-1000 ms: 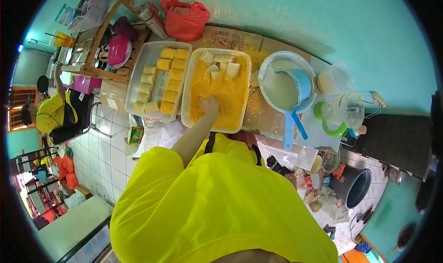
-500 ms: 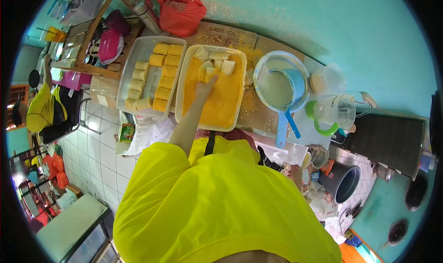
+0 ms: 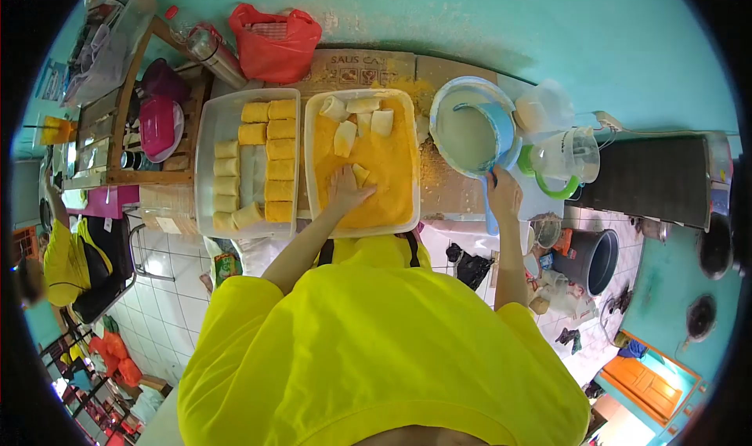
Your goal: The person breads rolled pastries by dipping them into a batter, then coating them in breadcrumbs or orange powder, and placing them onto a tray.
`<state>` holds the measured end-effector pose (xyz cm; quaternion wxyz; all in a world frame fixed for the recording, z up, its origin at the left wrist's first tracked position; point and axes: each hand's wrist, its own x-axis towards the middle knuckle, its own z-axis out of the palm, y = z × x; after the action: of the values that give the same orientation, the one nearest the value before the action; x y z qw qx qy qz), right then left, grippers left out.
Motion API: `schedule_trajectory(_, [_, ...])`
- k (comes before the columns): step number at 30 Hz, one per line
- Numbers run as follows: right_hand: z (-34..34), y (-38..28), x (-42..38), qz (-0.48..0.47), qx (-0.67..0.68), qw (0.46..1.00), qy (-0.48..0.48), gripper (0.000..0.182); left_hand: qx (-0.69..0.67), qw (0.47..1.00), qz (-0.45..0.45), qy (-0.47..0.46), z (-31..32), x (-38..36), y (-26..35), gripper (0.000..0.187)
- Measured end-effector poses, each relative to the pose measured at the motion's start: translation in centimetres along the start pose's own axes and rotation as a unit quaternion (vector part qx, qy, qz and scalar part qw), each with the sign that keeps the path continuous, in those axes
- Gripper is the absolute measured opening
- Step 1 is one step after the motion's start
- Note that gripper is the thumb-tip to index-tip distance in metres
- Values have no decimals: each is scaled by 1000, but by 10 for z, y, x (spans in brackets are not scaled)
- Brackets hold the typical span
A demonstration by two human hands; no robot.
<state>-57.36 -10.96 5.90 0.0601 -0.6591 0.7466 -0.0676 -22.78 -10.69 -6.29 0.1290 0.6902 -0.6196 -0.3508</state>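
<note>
My left hand [image 3: 350, 190] lies in a pale tub [image 3: 417, 203] of orange breadcrumbs [image 3: 392, 191], fingers spread. Between its thumb and fingers is a partly crumbed roll [image 3: 360, 174]. Several whitish rolls [image 3: 345, 138] rest on the crumbs at the tub's far end. On the right, my right hand [image 3: 505, 191] is closed round the handle of a blue dipper [image 3: 499, 125]. The dipper sits in a round basin [image 3: 443, 93] of pale, milky liquid [image 3: 464, 133]. A lighter blue handle [image 3: 490, 215] sticks out below the basin.
Left of the tub, a clear container [image 3: 206, 133] holds rows of orange-coated and paler rolls. A red bag [image 3: 276, 46] and a steel flask [image 3: 217, 58] stand behind. Clear jugs [image 3: 578, 152] are at the right. Another person in a yellow top [image 3: 66, 262] is far left.
My right hand has come into view and taken the dipper handle. My left hand has moved nearer to me, away from the far whitish rolls, and its fingers have spread. The view has shifted.
</note>
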Motion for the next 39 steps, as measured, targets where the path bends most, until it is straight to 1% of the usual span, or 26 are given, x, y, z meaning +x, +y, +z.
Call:
schedule_trajectory(1, [-1, -8, 2, 16, -4, 1000, 17, 16, 68, 997, -9, 25, -6, -3, 8, 87])
schedule_trajectory(4, [1, -32, 12, 34, -35, 998, 51, 14, 0, 999, -40, -20, 2, 0, 9, 88])
schedule_trajectory(5, [3, -38, 16, 35, -49, 997, 58, 14, -4, 999, -33, -28, 8, 5, 3, 87])
schedule_trajectory(7, [11, -46, 24, 56, -52, 997, 6, 16, -12, 999, -20, -45, 7, 11, -1, 85])
schedule_trajectory(8, [14, -50, 28, 68, -52, 996, -18, 16, 7, 999, -45, -22, 11, 11, 1, 84])
schedule_trajectory(10, [6, -55, 28, 58, -21, 997, -41, 18, 46, 994, -96, 22, -15, -10, 41, 83])
schedule_trajectory(13, [-8, -58, 27, 30, 7, 997, -76, 20, -62, 997, -35, 27, 14, -1, 14, 78])
schedule_trajectory(14, [-12, -57, 27, 17, 15, 996, -87, 21, -76, 996, -36, -13, 16, 3, 7, 75])
schedule_trajectory(16, [-18, -55, 25, 0, 65, 995, -71, 22, -100, 990, -38, -88, 4, 11, 9, 69])
schedule_trajectory(17, [-20, -53, 27, -9, 91, 994, -63, 24, -55, 998, -28, -25, 2, 8, 12, 67])
schedule_trajectory(19, [-21, -37, 33, -22, 142, 988, -55, 25, 37, 994, -9, 99, -5, -6, 27, 64])
schedule_trajectory(22, [-16, -11, 39, -27, 228, 973, -26, 27, -75, 995, -67, 8, 4, 3, 19, 68])
schedule_trajectory(23, [-14, -3, 41, -27, 257, 966, -13, 28, -180, 977, -101, -54, 4, 4, 14, 70])
schedule_trajectory(24, [-16, 5, 42, -9, 267, 963, -19, 28, -282, 943, -132, -115, -10, 1, 19, 72])
schedule_trajectory(25, [-17, 12, 43, 9, 278, 960, -25, 29, -378, 895, -161, -173, -19, 1, 22, 74])
schedule_trajectory(26, [-16, 17, 43, 28, 289, 956, -30, 29, -285, 941, -141, -114, -16, 3, 21, 75])
schedule_trajectory(27, [-22, 16, 42, 40, 293, 955, -30, 29, -189, 973, -121, -54, -12, 1, 22, 76])
schedule_trajectory(28, [-29, 16, 40, 53, 296, 953, -32, 30, -90, 991, -101, 4, -7, -2, 23, 76])
schedule_trajectory(29, [-37, 15, 39, 65, 299, 951, -33, 30, -57, 994, -90, 40, -2, -8, 23, 77])
schedule_trajectory(31, [-48, 11, 39, 27, 208, 978, -21, 29, 8, 992, -66, 110, -3, -21, 34, 77])
schedule_trajectory(35, [-61, -17, 35, -23, 17, 1000, -12, 24, -41, 999, -25, -7, 16, -9, 12, 78])
schedule_trajectory(37, [-54, -28, 37, -31, -35, 998, -50, 22, -50, 997, -5, -62, 15, -6, 13, 77])
schedule_trajectory(38, [-51, -31, 38, -34, -61, 995, -69, 23, -38, 998, -24, -36, 19, -10, 16, 76])
schedule_trajectory(39, [-45, -33, 37, -39, -56, 995, -70, 23, -26, 999, -41, -11, 17, -16, 31, 74])
